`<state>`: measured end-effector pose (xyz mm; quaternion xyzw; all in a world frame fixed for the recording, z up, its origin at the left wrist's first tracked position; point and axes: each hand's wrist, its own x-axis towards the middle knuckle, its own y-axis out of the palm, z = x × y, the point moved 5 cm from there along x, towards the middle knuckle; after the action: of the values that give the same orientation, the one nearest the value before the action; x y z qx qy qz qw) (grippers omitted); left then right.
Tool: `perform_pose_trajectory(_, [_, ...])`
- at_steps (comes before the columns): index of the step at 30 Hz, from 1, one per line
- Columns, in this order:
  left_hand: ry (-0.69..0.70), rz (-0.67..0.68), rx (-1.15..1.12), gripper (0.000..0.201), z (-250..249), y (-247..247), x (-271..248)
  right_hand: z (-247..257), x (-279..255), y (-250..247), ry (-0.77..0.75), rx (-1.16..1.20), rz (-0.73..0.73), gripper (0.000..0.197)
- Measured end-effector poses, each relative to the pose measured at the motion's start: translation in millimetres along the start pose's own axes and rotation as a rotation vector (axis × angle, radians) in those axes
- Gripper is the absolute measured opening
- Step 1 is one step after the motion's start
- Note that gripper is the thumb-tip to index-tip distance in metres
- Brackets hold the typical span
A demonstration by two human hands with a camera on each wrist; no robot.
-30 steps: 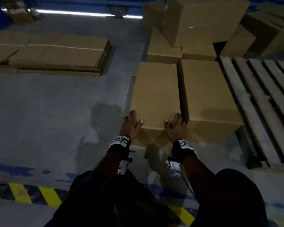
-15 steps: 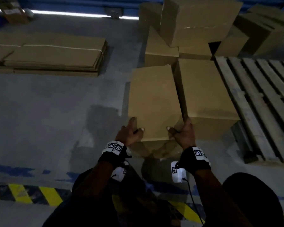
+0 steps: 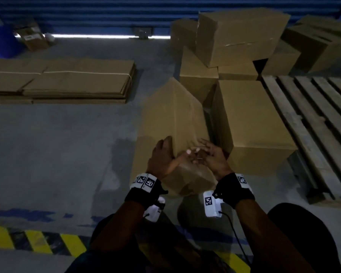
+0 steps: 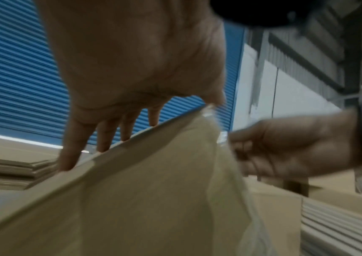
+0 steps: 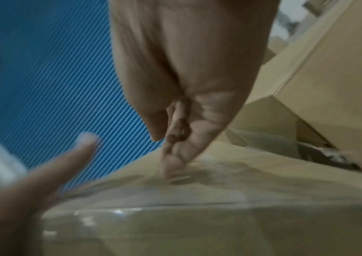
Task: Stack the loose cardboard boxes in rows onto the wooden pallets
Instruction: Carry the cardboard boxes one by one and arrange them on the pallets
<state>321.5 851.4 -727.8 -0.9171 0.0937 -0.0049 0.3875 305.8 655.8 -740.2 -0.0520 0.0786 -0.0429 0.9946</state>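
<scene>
Your tilted cardboard box (image 3: 173,123) stands rolled up on one long edge on the concrete floor (image 3: 57,146), just left of the neighbouring box (image 3: 250,123) that sits against the wooden pallet (image 3: 311,119). Your left hand (image 3: 161,157) wraps the box's near top corner, fingers laid fairly straight over the far face, thumb on the near side. Your right hand (image 3: 212,156) rests on the taped end face with its fingers spread apart, clamped on nothing; how firmly it bears on the box, you cannot tell from these views.

That is the weak point, in my judgement. The end face is covered in glossy tape (image 5: 175,204), so your right palm could slide, and the box would rock back onto the floor or fall against the neighbouring box and jam in the narrow gap. Balanced on an edge, it could also twist out of your left hand's one-corner hold. Get your right fingers under or around an edge before you lift toward the pallet.
</scene>
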Motion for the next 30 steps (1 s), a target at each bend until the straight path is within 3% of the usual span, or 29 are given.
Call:
perform_pose_trajectory(3, [0.014,-0.017,-0.019,0.098,17,-15,-6,-7,7,-13,-0.043,-0.318,-0.198,0.037])
perform_pose_trajectory(6, [-0.055,-0.037,-0.153,0.091,48,-39,-15,-23,-1,-16,0.124,-0.579,-0.272,0.054])
perform_pose_trajectory(9, [-0.13,-0.024,-0.213,0.086,78,-62,-23,-44,-6,17,0.251,-0.394,-0.054,0.053])
perform_pose_trajectory(13, [-0.26,0.015,-0.197,0.085,102,-79,-39,-38,0,41,0.123,-0.64,0.108,0.083])
perform_pose_trajectory(18, [-0.451,0.299,-0.18,0.068,140,-53,-76,-58,-4,18,0.448,-0.849,0.392,0.101])
perform_pose_trajectory(20, [-0.46,0.352,-0.135,0.068,141,-52,-81,-59,-4,14,0.494,-0.855,0.446,0.088])
perform_pose_trajectory(22, [-0.444,0.291,-0.063,0.061,140,-63,-66,-49,3,19,0.433,-0.882,0.425,0.07])
perform_pose_trajectory(26, [-0.433,0.085,-0.084,0.082,145,-85,-13,-14,38,40,0.281,-0.829,0.274,0.097])
perform_pose_trajectory(30, [-0.373,0.008,-0.131,0.09,136,-71,11,0,65,60,0.132,-0.754,0.229,0.092])
